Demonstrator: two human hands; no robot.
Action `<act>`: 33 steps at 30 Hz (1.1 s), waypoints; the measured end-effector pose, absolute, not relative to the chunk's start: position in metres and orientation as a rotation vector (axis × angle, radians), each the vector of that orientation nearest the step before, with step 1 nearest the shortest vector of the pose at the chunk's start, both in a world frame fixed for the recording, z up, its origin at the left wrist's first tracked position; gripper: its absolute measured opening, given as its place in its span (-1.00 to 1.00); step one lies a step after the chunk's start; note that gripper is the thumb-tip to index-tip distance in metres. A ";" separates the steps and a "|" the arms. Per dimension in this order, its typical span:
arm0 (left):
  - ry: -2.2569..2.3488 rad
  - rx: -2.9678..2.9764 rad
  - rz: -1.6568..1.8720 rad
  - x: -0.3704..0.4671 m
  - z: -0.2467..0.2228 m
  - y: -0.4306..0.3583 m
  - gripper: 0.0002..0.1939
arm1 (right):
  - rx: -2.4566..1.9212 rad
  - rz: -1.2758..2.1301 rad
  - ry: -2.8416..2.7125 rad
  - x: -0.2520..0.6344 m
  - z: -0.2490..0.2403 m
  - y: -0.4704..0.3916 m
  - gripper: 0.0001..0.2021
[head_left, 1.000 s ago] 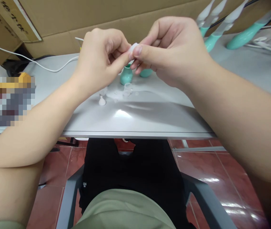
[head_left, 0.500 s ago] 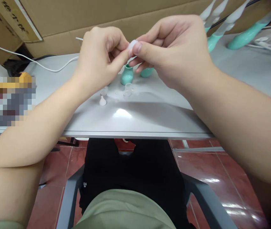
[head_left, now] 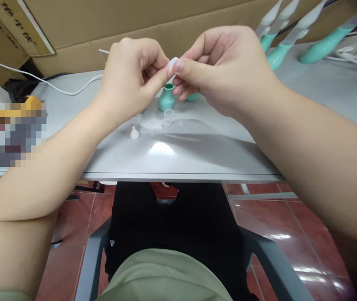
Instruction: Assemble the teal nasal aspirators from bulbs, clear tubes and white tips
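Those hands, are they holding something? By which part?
Yes, a small white piece: the left hand pinches its left side, the right hand its right.

This looks like a small workshop's assembly bench. Below both hands spreads a plain grey table point(head_left: 197, 163), and behind them brown cardboard point(head_left: 128, 21) walls off the work area. To the right of the right hand point(head_left: 228, 69), several matching teal items with pale tips point(head_left: 322, 48) suggest batch work. Loose parts lie below the left hand point(head_left: 131, 77), among them a white funnel-shaped piece point(head_left: 134, 133). A white cable point(head_left: 78, 91) runs left of that hand; nearer the body are a grey plastic chair point(head_left: 95, 255) and red tiled floor point(head_left: 272, 219).
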State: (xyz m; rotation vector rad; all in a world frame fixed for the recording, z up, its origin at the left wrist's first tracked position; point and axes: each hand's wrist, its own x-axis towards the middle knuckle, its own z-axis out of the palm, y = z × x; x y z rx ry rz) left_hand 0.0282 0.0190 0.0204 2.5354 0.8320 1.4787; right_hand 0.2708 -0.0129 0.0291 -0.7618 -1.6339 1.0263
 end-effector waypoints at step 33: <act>0.846 2.708 1.026 0.071 0.066 -0.046 -0.39 | -0.732 1.085 -1.505 0.263 0.031 -0.025 -0.43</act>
